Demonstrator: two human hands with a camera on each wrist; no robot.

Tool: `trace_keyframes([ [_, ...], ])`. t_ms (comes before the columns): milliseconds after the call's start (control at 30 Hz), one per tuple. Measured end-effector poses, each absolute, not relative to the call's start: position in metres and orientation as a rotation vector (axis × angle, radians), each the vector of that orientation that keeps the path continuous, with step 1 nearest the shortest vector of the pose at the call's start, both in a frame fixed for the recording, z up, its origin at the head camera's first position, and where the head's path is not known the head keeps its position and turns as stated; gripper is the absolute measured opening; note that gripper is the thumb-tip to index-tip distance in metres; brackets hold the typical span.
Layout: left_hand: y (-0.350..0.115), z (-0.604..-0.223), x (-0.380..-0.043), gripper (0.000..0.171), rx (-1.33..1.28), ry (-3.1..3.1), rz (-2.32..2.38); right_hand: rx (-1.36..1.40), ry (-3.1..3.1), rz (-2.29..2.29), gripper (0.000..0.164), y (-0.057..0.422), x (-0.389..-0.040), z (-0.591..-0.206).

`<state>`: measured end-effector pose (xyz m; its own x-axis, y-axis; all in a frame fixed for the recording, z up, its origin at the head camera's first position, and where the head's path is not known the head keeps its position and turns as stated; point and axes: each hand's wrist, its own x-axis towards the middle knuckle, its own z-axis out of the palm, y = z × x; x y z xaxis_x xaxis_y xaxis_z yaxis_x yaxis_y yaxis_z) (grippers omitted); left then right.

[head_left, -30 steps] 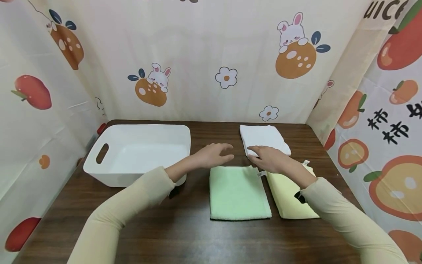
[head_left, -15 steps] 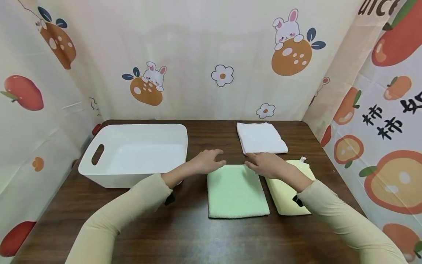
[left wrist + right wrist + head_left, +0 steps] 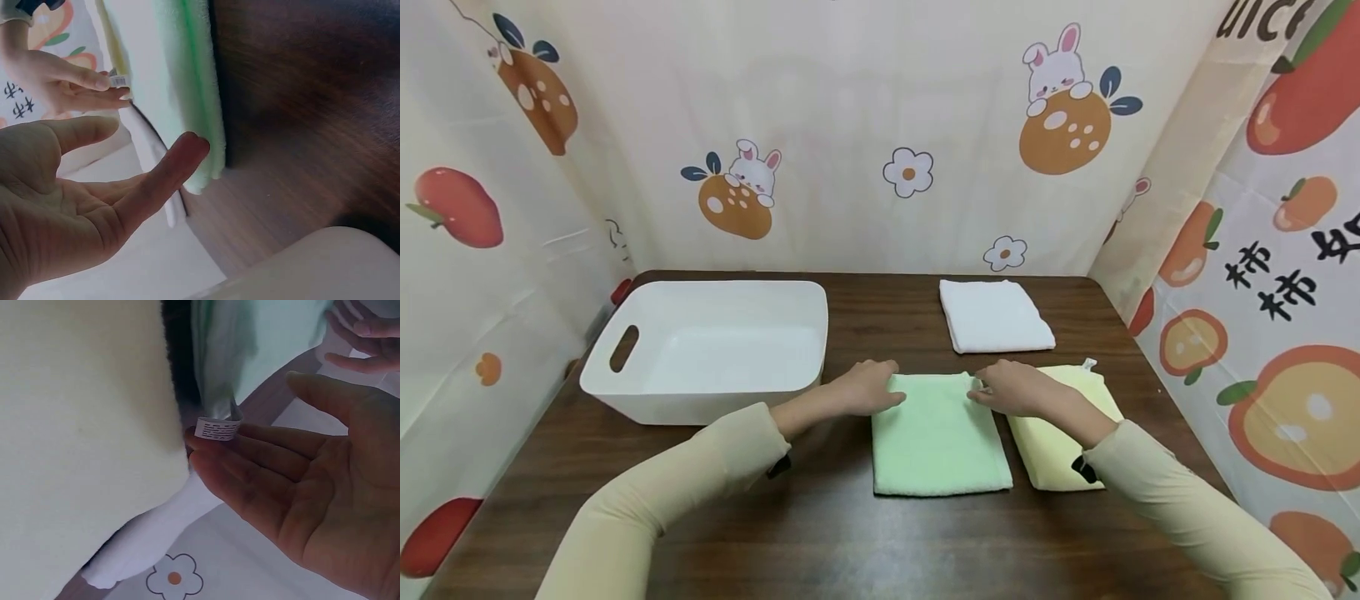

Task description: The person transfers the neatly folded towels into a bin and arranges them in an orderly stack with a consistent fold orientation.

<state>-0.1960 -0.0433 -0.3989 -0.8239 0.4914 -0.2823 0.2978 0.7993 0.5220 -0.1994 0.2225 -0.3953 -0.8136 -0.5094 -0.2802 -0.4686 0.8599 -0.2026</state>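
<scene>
A folded light green towel (image 3: 940, 446) lies on the dark wooden table, its far corners between my two hands. My left hand (image 3: 862, 388) is at its far left corner, thumb and fingers apart. In the left wrist view, a fingertip overlaps the edge of the green towel (image 3: 181, 81). My right hand (image 3: 1013, 388) is at the far right corner. The right wrist view shows its fingertips right at the towel's white label (image 3: 217, 429), the thumb well away from them. A folded yellow towel (image 3: 1060, 454) lies partly beneath my right forearm in the head view.
Behind the right hand lies a folded white towel (image 3: 992, 317). A white bin (image 3: 700, 408) with a handle slot stands on the left, close to my left forearm. Printed curtains (image 3: 850, 100) enclose the back and both sides of the wooden table (image 3: 820, 533).
Both hands have come nearer and lower, from above the table beyond the green towel to its two far corners. The towels and the bin stay where they were.
</scene>
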Motion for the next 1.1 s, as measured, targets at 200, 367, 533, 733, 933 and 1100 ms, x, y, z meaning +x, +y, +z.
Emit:
trace_keyframes([
  [200,-0.046,-0.402,-0.195,0.062,0.526,2.53,0.614,-0.687,2.687,-0.298,0.027,0.226,-0.199,-0.399],
  [367,-0.046,-0.406,-0.193,0.078,0.453,2.5,0.603,-0.652,2.692,-0.335,0.041,0.228,-0.197,-0.405],
  [533,-0.046,-0.414,-0.188,0.066,0.497,2.615,0.39,-0.612,2.66,-0.291,0.032,0.227,-0.195,-0.406],
  [733,-0.043,-0.419,-0.184,0.042,0.666,2.766,0.27,-0.616,2.698,-0.179,0.043,0.22,-0.189,-0.409],
  [933,-0.04,-0.425,-0.184,0.043,0.702,2.803,0.265,-0.593,2.692,-0.17,0.041,0.218,-0.191,-0.414],
  [1100,-0.041,-0.43,-0.187,0.045,0.711,2.842,0.329,-0.558,2.658,-0.192,0.035,0.222,-0.198,-0.414],
])
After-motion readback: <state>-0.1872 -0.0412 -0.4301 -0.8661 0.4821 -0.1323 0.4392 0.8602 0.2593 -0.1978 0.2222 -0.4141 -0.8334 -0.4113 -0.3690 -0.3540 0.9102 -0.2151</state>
